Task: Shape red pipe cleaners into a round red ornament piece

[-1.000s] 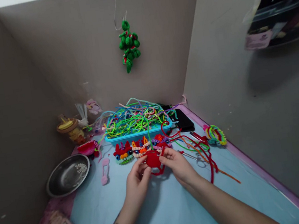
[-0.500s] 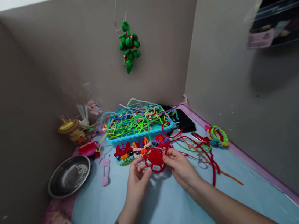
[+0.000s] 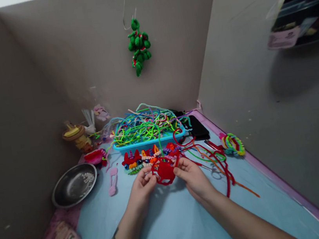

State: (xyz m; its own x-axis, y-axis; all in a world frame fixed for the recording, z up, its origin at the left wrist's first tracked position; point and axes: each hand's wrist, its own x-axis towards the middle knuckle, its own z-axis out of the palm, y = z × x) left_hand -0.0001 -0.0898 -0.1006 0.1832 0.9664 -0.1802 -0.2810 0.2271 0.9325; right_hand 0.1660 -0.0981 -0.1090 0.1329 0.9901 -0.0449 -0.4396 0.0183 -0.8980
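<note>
Both hands pinch a round red pipe-cleaner piece (image 3: pixel 164 171) above the light blue table top (image 3: pixel 173 220). My left hand (image 3: pixel 141 186) grips its left edge with closed fingers. My right hand (image 3: pixel 193 177) holds its right edge, fingers closed too. Just behind the piece lie three small finished figures (image 3: pixel 149 157) in red, orange and purple. A blue tray (image 3: pixel 147 141) piled with coloured pipe cleaners stands behind them.
A metal bowl (image 3: pixel 73 184) with small white beads sits at the left. Loose red, green and orange pipe cleaners (image 3: pixel 215 159) and scissors lie to the right, near a coiled multicolour ring (image 3: pixel 231 143). A green ornament (image 3: pixel 138 45) hangs on the back wall. A black phone (image 3: pixel 198 127) lies beside the tray.
The red piece has been turned and reshaped between my fingers: a loose red loop below it is now drawn in as a ring around it. Both hands stayed in place.
</note>
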